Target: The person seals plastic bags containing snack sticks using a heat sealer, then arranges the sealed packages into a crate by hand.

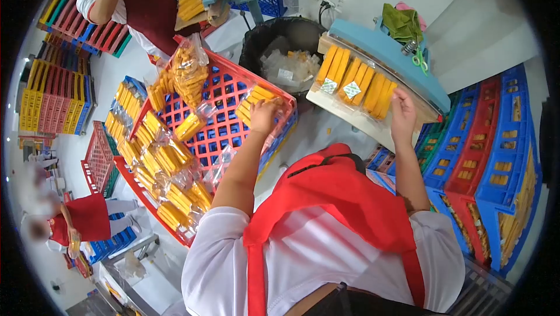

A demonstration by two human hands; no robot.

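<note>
The room has white walls and a pale floor, with a red crate [239,72] in it. Just right of the crate is a black bin [252,45], and further right a blue machine [373,60] has a pale board [326,104] at its front. The left hand [263,116] is inside the crate, fingers bent over a bag of yellow sticks [247,107]. I can't tell if it grips. The right hand [403,112], well right of the crate, has curled fingers by the end bag [379,97] of three on the board. I can't tell if they pinch it. That bag could slide off if bumped, as it lies near the edge. A tight squeeze could snap the thin sticks.
</note>
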